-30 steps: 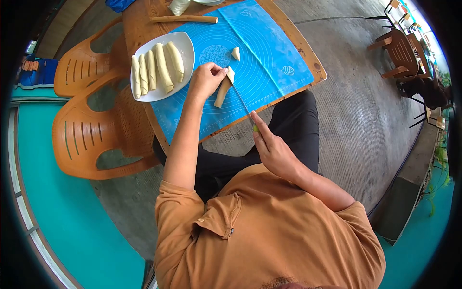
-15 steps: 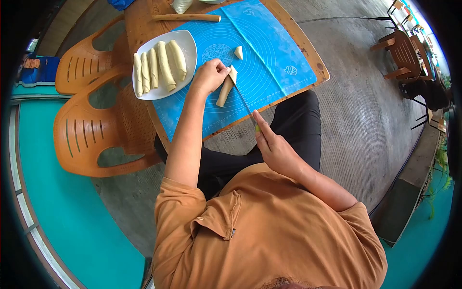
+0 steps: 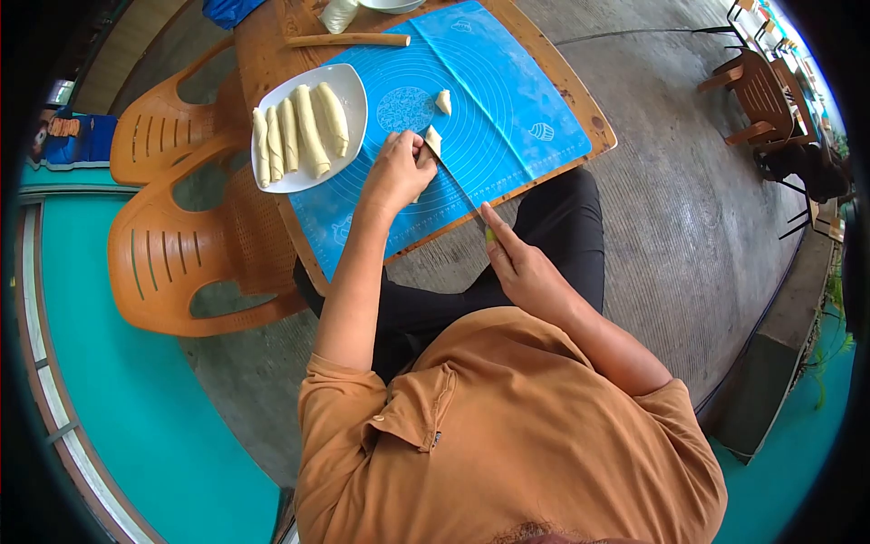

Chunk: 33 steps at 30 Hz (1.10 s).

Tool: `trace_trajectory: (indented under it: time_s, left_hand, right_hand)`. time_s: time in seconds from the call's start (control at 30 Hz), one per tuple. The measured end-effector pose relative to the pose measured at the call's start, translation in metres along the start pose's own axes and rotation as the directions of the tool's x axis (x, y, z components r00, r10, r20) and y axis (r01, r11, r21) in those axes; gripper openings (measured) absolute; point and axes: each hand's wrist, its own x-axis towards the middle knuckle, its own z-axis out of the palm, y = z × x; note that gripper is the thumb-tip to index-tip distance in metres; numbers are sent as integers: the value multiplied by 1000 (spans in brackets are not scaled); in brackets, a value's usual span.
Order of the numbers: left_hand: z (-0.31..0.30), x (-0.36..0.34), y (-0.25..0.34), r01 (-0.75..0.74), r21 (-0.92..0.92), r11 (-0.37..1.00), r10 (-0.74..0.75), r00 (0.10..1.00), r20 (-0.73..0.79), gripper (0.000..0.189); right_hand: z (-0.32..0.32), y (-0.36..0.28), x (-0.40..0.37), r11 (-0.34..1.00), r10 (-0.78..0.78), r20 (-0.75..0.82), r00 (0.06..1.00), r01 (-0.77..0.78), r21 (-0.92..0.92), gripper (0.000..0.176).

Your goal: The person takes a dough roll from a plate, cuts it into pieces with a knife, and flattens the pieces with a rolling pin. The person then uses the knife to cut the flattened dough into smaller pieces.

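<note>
My right hand (image 3: 521, 267) is closed round the handle of a long thin knife (image 3: 460, 184), whose blade reaches up and left across the blue mat (image 3: 535, 86). Beside the blade's tip lies a small cut dough piece (image 3: 434, 140), with another dough piece (image 3: 444, 102) farther up the mat. My left hand (image 3: 397, 172) is over the dough roll, fingers bent round it; most of the roll is hidden under the hand. Several pale dough rolls lie side by side on a white plate (image 3: 358, 136) left of my left hand.
A wooden rolling pin (image 3: 349, 40) lies at the table's far side, near a plastic bag (image 3: 339, 14) and a bowl (image 3: 391, 4). Orange chairs (image 3: 163, 254) stand at the left. My legs are below the table's near edge (image 3: 426, 240).
My left hand has moved down over the dough roll and now covers most of it. A small piece at the blade's tip now sits apart from the roll. The view has shifted slightly.
</note>
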Motion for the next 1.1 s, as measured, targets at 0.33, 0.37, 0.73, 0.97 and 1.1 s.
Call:
trace_trajectory:
  time_s: [0.33, 0.37, 0.73, 0.97, 1.1]
  left_hand:
    - [2, -3, 2, -6, 84, 996, 8, 1000, -21, 33]
    - [2, -3, 2, -7, 73, 997, 8, 1000, -17, 33]
    - [0, -3, 2, 9, 57, 998, -9, 1000, -4, 33]
    - [-3, -3, 4, 7, 60, 998, -7, 1000, 11, 34]
    - [-2, -4, 2, 24, 19, 1000, -24, 1000, 3, 35]
  right_hand:
    - [-14, 0, 1, 991, -34, -14, 999, 32, -131, 62]
    - [-17, -1, 1, 988, -47, -15, 999, 44, -146, 61]
    - [-39, -9, 1, 990, 22, 48, 999, -15, -141, 58]
    - [-39, -19, -1, 954, 234, 138, 962, -254, 159, 57]
    - [-42, -30, -5, 846, 326, 223, 919, -389, 365, 58]
